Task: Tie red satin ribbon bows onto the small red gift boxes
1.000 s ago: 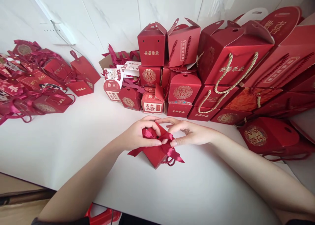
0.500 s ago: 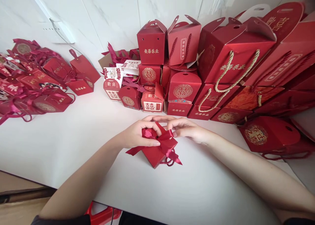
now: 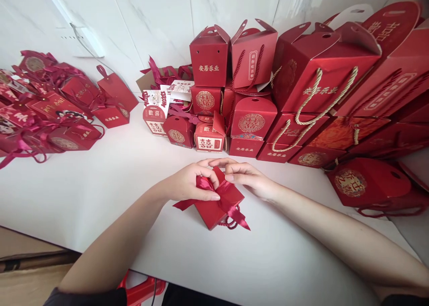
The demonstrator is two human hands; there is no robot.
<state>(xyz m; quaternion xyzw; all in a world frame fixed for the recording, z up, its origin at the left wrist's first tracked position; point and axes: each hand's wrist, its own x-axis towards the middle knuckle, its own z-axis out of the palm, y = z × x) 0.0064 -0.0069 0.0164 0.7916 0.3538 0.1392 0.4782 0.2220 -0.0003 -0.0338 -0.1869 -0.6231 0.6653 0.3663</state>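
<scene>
A small red gift box (image 3: 208, 211) stands tilted on the white table, a twisted red cord handle at its lower side. Around its top runs a shiny dark-red satin ribbon (image 3: 237, 215), tied into a bow with its tails sticking out left and right. My left hand (image 3: 187, 183) wraps over the box's left side, thumb and index finger closed on the ribbon near the knot. My right hand (image 3: 250, 180) comes from the right, its curled fingers pinching the ribbon at the bow's upper right loop. Some fingertips behind the box are hidden.
Red gift boxes (image 3: 253, 125) with gold print and rope handles are stacked against the tiled wall. A heap of ribboned boxes (image 3: 75, 136) lies at the left. One larger box (image 3: 365, 181) rests on its side at the right. Below the table edge is a red stool (image 3: 144, 292).
My right fingers have moved slightly left, towards the bow, and the upper right ribbon loop now lies flatter. My left hand keeps its hold. The whole view has shifted slightly.
</scene>
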